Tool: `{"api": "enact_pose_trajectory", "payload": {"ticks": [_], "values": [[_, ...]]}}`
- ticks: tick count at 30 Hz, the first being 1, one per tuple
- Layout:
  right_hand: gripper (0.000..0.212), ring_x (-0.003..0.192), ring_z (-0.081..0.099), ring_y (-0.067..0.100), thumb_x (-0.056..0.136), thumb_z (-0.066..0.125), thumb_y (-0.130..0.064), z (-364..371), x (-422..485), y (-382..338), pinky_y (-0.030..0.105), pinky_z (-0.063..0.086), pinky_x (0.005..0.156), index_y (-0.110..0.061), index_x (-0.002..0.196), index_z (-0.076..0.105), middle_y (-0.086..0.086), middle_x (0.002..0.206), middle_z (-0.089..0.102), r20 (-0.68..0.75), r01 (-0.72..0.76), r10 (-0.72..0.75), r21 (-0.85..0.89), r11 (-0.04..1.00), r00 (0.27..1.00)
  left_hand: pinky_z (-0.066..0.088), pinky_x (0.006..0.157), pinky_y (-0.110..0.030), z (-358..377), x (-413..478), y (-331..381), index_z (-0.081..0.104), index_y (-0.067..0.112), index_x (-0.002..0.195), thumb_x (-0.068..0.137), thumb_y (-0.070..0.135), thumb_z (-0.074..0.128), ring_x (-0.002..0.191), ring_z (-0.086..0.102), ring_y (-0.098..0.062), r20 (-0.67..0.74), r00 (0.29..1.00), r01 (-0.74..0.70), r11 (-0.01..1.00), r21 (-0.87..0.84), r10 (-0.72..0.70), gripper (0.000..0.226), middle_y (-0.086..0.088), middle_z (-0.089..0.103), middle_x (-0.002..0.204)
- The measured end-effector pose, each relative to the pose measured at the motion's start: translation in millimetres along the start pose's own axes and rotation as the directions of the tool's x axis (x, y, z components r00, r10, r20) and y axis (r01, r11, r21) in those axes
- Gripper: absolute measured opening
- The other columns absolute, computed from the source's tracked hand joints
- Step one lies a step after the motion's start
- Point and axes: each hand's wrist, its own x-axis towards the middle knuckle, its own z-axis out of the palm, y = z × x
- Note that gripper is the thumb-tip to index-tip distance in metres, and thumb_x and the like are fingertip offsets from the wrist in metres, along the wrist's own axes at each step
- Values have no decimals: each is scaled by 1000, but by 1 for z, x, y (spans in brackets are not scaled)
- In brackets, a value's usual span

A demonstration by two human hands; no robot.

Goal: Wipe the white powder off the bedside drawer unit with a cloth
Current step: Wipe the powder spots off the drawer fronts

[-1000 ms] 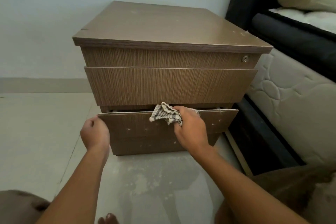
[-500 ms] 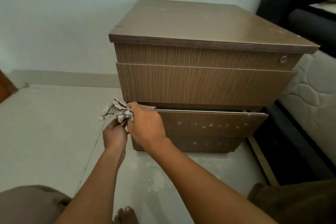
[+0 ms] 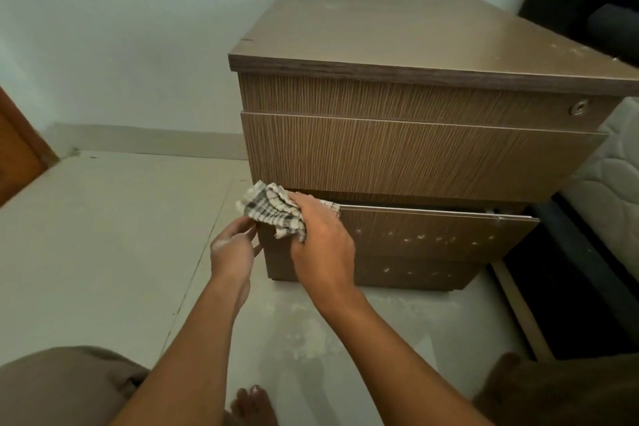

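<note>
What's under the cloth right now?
The cloth drapes the top left corner of the pulled-out bottom drawer, with the right hand gripping it. Powder specks show to its right; any beneath are covered. The left hand holds the drawer's edge just below.

Left of the drawer unit (image 3: 415,156) the floor (image 3: 103,235) lies open up to the wall (image 3: 121,28), so there is wide passage on that side. On the right the bed (image 3: 608,190) stands just beside the unit, leaving only a narrow dark gap. The bottom drawer (image 3: 432,235) juts forward, tilted. The left hand (image 3: 231,249) holds its left edge, and the right hand (image 3: 321,249) presses the cloth (image 3: 266,209) on its top corner.
</note>
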Motion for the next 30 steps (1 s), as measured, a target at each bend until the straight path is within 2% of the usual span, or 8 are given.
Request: {"api": "enact_pose_trajectory", "payload": {"ticks": [3,8,14,19,22,24,26,30], "values": [[51,133,41,14,84,58,-3,12,2,-4,36,39,107,-26,130,53,-4,132,58,108,70,-71,7,998,992,54,84,-35,2,0,1,68,18,100,95,-2,40,88,65,-13,-24,1000,-4,1000,-31,3,34,-6,70,106],[55,115,55,16,84,53,-5,10,20,-19,35,47,93,-33,131,48,-6,127,60,430,-22,-100,269,963,897,51,72,-34,-1,1,-2,68,17,99,94,4,44,85,63,-19,-24,999,-20,999,48,21,28,-11,70,108],[52,116,53,9,85,57,-5,4,18,-13,30,47,92,-28,131,50,-10,128,58,68,110,-120,136,985,990,56,84,-34,-4,0,-2,69,21,107,87,-16,31,108,63,-12,46,999,-30,998,50,28,57,4,69,110],[50,119,52,17,87,50,-4,7,18,-5,39,46,96,-29,130,51,-4,128,59,409,31,-124,226,974,904,53,87,-36,0,-5,-1,62,16,125,95,-2,45,100,61,-14,14,998,-62,995,81,62,38,-1,65,114],[52,117,54,10,87,52,-3,-2,9,7,33,47,96,-30,131,49,-7,128,59,362,-36,-102,356,934,927,55,90,-43,1,-5,-1,72,20,95,90,1,50,94,64,-19,9,996,-88,987,138,87,30,-4,71,98],[50,113,56,5,87,53,0,-14,-3,22,25,47,94,-25,130,53,-8,123,62,271,-99,-28,445,890,962,54,93,-47,5,-8,0,74,21,90,91,12,54,92,63,-17,-30,992,-114,978,177,121,23,-2,71,93],[41,106,59,1,90,56,-3,-26,-19,42,20,49,89,-21,126,57,-9,114,66,198,-214,126,525,824,972,51,97,-41,11,-12,-1,72,19,111,94,21,56,102,63,-17,-81,984,-140,972,190,158,23,2,70,106],[24,98,66,9,94,57,-11,-41,-47,83,26,54,84,-20,115,63,-5,104,70,113,-467,547,677,569,829,46,91,-25,25,-21,-1,63,15,126,98,22,55,108,57,-15,-166,971,-139,970,199,173,31,3,62,118]]}}
